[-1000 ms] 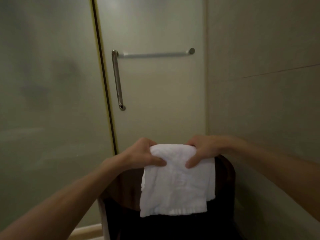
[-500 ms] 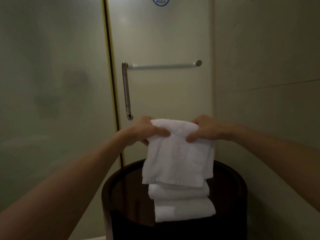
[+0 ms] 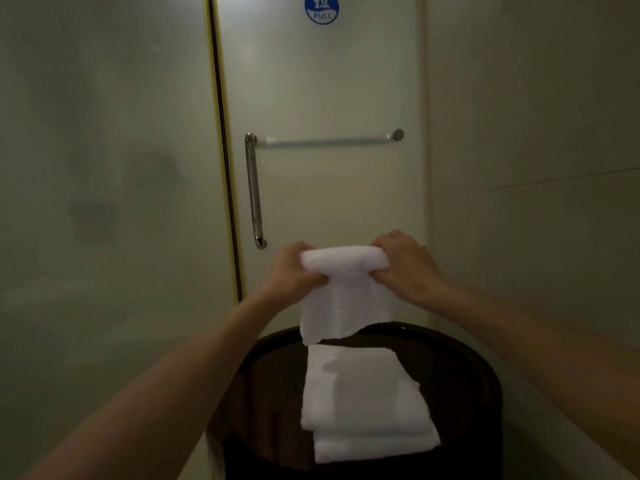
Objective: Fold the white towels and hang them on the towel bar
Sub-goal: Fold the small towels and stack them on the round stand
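A folded white towel [image 3: 346, 296] hangs in the air in front of the frosted glass door. My left hand [image 3: 294, 271] grips its upper left edge and my right hand [image 3: 405, 265] grips its upper right edge. The towel's lower edge dangles just above a round dark table [image 3: 460, 368]. Two more folded white towels [image 3: 363, 403] lie stacked on that table. The horizontal towel bar [image 3: 329, 142] is fixed to the door well above my hands and carries nothing.
A vertical metal door handle [image 3: 254, 192] runs down from the bar's left end. A blue round PULL sticker [image 3: 321, 8] sits high on the door. A frosted glass panel stands to the left, a tiled wall to the right.
Both hands have lifted the folded towel up off the table toward the door. The stacked towels underneath have come into sight.
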